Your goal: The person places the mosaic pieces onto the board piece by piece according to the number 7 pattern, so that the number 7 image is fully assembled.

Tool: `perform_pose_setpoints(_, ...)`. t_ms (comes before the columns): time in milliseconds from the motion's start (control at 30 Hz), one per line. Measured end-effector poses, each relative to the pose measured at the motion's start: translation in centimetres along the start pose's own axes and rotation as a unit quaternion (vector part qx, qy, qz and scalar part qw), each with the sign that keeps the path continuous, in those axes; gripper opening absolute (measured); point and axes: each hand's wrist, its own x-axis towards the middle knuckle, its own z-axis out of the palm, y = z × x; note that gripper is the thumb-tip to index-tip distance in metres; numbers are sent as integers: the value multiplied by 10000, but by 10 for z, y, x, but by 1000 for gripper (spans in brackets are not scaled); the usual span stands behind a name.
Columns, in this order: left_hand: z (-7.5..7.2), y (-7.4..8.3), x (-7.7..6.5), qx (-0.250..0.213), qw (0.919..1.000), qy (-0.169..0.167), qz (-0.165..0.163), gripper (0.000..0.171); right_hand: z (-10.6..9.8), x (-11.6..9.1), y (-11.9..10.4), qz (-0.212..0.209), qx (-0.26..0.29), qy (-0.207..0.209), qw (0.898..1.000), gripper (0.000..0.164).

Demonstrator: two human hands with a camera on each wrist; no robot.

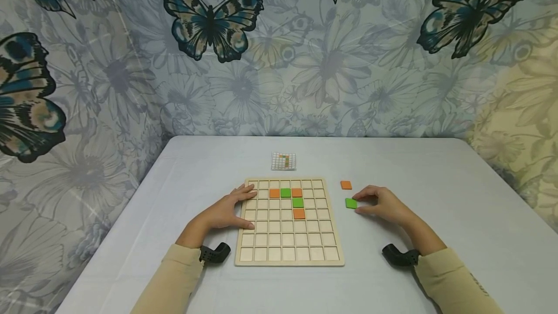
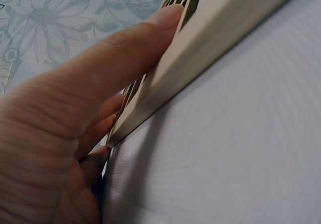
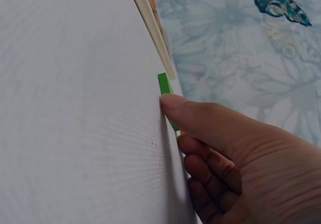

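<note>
A wooden grid board lies on the table, with orange and green square tiles in some cells: an orange, a green and an orange in one row, then a green and an orange running down. My left hand rests on the board's left edge, its thumb lying over the rim. To the right of the board, my right hand pinches a green square tile between thumb and fingers, low at the tabletop. Just beyond that tile lies a loose orange tile.
Behind the board lies a small card printed with a grid and coloured squares. A white cloth covers the table, and a butterfly-patterned curtain hangs behind it. Each wrist wears a black device.
</note>
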Motion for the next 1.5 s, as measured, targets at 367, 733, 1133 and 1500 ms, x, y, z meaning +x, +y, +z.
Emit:
perform_pose_setpoints(367, 1, -1, 1, -2, 10000, 25, 15, 90, 2, 2, 2, -39, -68, 27, 10000, 26)
perform_pose_setpoints(733, 0, 0, 0, 15, 10000, 18, -38, 90, 1, 3, -6, 148, 223, -241, 9994, 26)
perform_pose_setpoints(1133, 0, 1, 0, -66, 10000, 3, -55, 91, -2, 4, -17, -153, 492, -460, 9976, 31)
perform_pose_setpoints(1500, 1, -1, 1, -59, 10000, 27, -75, 90, 1, 7, -38, -236, 410, -502, 9976, 26)
